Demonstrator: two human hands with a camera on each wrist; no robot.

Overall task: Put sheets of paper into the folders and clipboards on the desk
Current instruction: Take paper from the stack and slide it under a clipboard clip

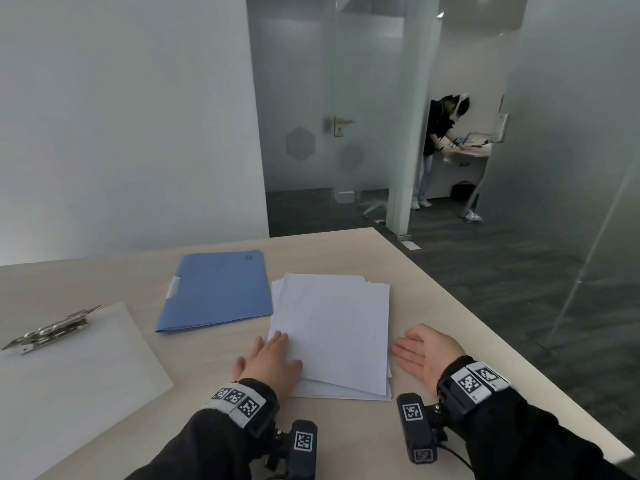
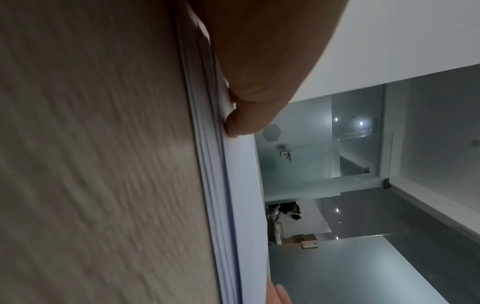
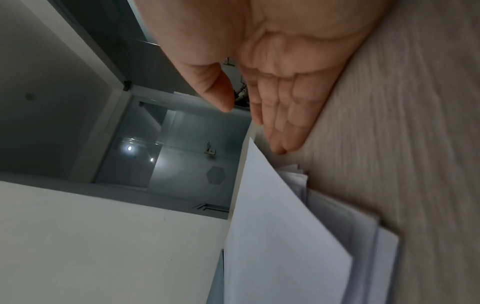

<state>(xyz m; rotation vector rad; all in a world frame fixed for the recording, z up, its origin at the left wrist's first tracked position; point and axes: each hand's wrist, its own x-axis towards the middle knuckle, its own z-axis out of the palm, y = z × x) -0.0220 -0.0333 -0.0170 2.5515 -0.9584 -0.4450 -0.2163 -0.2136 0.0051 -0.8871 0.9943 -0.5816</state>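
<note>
A loose stack of white paper (image 1: 332, 334) lies mid-desk. My left hand (image 1: 268, 358) rests palm down at its left edge, fingers straight; the thumb side is hidden under the top sheet. In the left wrist view a fingertip (image 2: 233, 127) presses against the stack's edge (image 2: 223, 185). My right hand (image 1: 420, 351) stands on its edge right of the stack, palm facing the paper, fingers (image 3: 280, 123) straight and holding nothing. The top sheet (image 3: 280, 246) is raised above the rest. A closed blue folder (image 1: 218, 292) lies left of the stack. A clear clipboard (image 1: 76, 382) with a metal clip (image 1: 52, 330) sits far left.
The pale wood desk (image 1: 194, 348) ends in a slanted right edge (image 1: 485, 341) over dark floor. Behind are a white wall, frosted glass partitions and a door with a handle (image 1: 341, 124). Another person (image 1: 438, 133) bends over a table in the far room.
</note>
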